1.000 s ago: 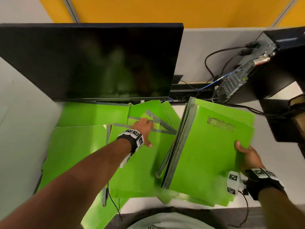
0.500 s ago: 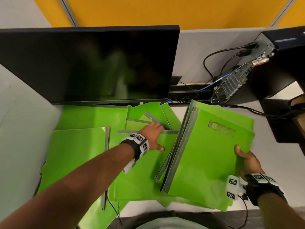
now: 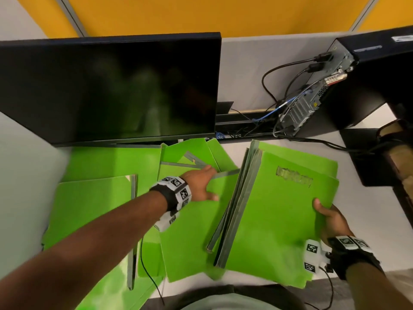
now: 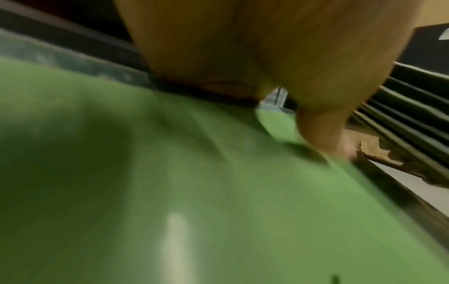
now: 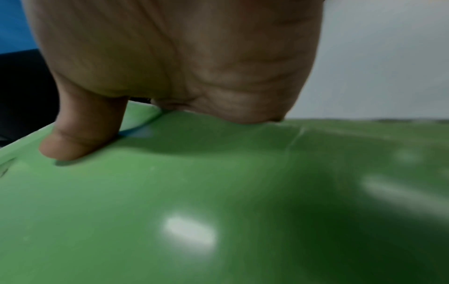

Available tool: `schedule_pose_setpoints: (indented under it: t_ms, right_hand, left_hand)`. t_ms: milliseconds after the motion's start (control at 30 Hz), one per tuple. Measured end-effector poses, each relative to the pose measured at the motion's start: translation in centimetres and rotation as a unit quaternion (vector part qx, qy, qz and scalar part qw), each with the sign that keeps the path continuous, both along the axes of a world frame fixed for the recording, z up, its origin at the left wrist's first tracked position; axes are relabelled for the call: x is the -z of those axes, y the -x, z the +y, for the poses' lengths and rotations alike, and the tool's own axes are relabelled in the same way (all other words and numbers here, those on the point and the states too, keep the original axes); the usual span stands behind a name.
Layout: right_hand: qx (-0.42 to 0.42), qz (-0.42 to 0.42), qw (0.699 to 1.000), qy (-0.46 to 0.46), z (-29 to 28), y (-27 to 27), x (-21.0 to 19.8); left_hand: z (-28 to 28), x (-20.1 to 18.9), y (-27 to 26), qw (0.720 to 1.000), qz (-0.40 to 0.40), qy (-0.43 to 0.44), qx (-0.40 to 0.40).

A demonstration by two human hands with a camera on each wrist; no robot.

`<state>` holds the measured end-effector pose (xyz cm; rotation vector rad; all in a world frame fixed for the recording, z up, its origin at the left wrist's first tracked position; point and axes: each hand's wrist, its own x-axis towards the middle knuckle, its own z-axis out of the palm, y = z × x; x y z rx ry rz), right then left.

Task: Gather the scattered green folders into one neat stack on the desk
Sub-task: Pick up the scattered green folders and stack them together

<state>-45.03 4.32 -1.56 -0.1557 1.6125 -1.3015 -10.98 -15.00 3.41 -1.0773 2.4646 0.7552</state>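
Several green folders with grey spines lie scattered over the white desk. My left hand grips the far spine edge of the middle folder, thumb on its cover. In the left wrist view the thumb presses the green cover; the fingers are hidden beyond the edge. On the right, a stack of green folders lies tilted, overlapping the middle folder. My right hand holds its right edge, thumb on the top cover, fingers hidden underneath. More folders lie at the left and under the monitor.
A black monitor stands across the back left, its lower edge over the far folders. A black computer case with cables sits at the back right. A dark object stands at the right edge. Some folders overhang the desk's near edge.
My left hand has slid right along the middle folder's far edge, closer to the stack's spines. The right hand keeps its hold on the stack, which has barely moved.
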Motion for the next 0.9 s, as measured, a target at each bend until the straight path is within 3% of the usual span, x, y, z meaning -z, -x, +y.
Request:
schedule_pose_setpoints:
  t_ms: [167,467,600,800,900]
  right_hand:
    - [-0.008,-0.011,1.000,0.023,-1.4,-2.1,-0.9]
    - [-0.082,-0.057,0.995,0.029,-4.7,-6.3,0.2]
    - [-0.094,-0.060,0.994,0.022,-5.6,-7.3,0.1]
    - [-0.115,-0.052,0.992,0.009,-7.0,-8.5,0.1]
    - [-0.127,-0.051,0.991,0.001,-7.6,-9.0,0.0]
  left_hand:
    - [-4.2,-3.1,-4.9,0.996,-0.009,0.056,-0.068]
    - [-6.0,-3.1,-17.7,0.961,-0.103,0.027,-0.256]
    - [-2.7,-1.3,-21.7,0.928,-0.020,-0.030,-0.371]
    - [5.5,3.2,-27.3,0.839,0.064,-0.028,-0.539]
    - [7.1,5.8,-29.7,0.829,0.082,-0.021,-0.553]
